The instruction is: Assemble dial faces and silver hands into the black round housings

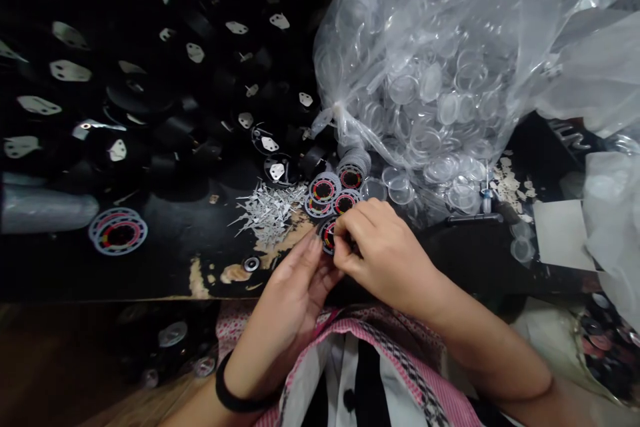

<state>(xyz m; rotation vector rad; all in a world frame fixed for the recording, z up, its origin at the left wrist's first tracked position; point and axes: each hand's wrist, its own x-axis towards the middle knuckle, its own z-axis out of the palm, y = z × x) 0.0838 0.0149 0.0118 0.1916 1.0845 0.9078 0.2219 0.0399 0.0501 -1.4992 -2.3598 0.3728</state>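
Hands point(297, 280) point(383, 247) half-curled at 1 dial point(327, 233)

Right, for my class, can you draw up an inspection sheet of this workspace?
Surface: black tabletop, worn to tan patches near the front.
Job's things: round black, red and grey printed disc, front centre; similar discs just beyond; heap of thin silver-grey pointers left of them.
Clutter: clear plastic bag of transparent round covers; black round parts with pale metal plates, back left.
Grip: left hand at the disc's edge; right hand over its face, contents hidden.
Cables: nothing seen.
Surroundings: pink patterned cloth at the person's front; dim items beneath the table.
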